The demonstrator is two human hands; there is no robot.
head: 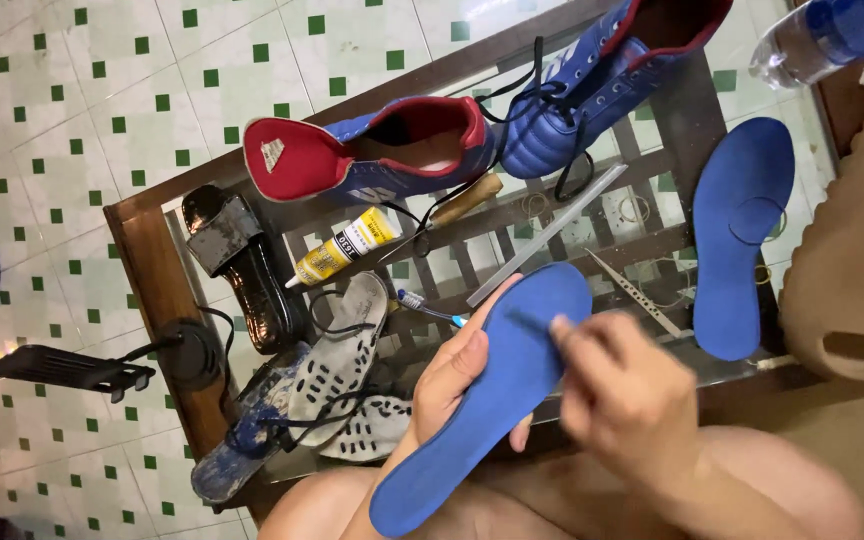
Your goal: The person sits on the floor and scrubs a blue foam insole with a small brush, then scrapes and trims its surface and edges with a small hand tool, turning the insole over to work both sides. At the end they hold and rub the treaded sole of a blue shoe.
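A: Where is the long blue foam insole (492,390)?
B: Centre, toe toward one o'clock, cradled in the left hand (457,375).
A: And the right hand (622,395)?
B: Pinched on something blurred at the toe; keep strokes short and the insole steady.

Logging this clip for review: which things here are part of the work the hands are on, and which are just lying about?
In hand:
- blue insole, held by the left hand
- right hand, blurred, working on its surface

Lying about:
- second blue insole
- two blue shoes
- yellow glue tube
- black sandal
- metal ruler
- worn soles
- plastic bottle
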